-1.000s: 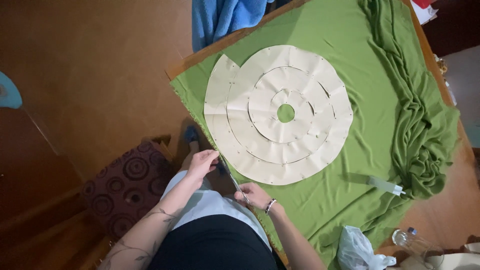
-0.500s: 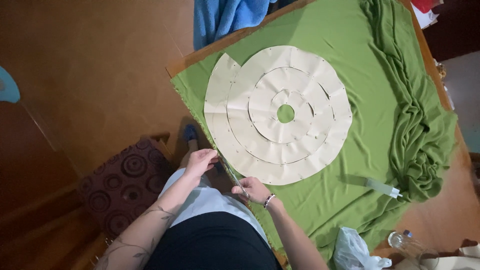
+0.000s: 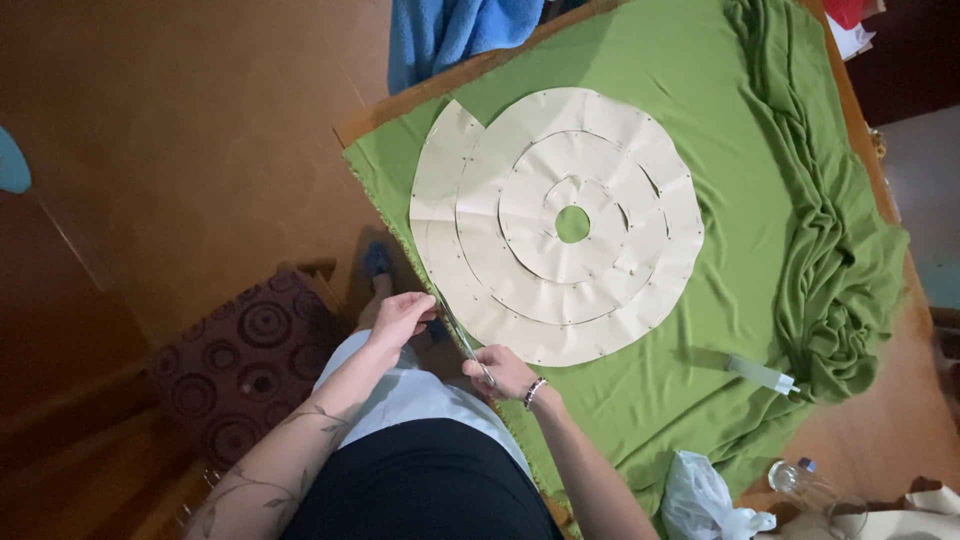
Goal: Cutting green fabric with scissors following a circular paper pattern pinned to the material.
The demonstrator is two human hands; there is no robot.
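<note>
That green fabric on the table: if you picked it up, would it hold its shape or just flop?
The green fabric would probably flop: at the right it lies bunched in soft, deep folds. It looks light and thin, draping over the table edge near the left hand. The pinned paper pattern would likely lift with it.

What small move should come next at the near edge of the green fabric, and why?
Probably advance the scissors a short snip along the paper pattern. The right hand holds them at the pattern's lower-left rim, the left hand grips the green fabric edge, and most of the outline looks uncut.
</note>
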